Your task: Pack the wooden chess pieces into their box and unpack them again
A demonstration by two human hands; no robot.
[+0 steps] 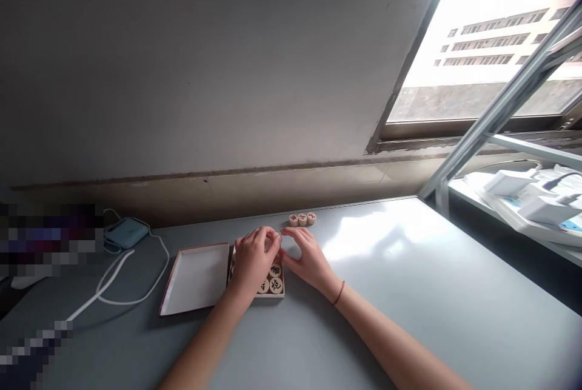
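Note:
A small open box (278,295) of round wooden chess pieces (275,285) with black characters lies on the grey table (409,293). My left hand (253,259) rests over the box with its fingers curled, pinching something I cannot make out. My right hand (305,255) lies just right of the box, its fingertips meeting the left hand's fingers; what it holds, if anything, is hidden. Three wooden pieces (302,219) with red characters stand in a row beyond the hands. The empty box lid (196,278) lies left of the box.
A teal device (126,233) with a white cable (119,275) sits at the back left. A wall runs behind the table. At the right, a metal frame (491,117) and a shelf with white boxes (527,193) stand beside a window.

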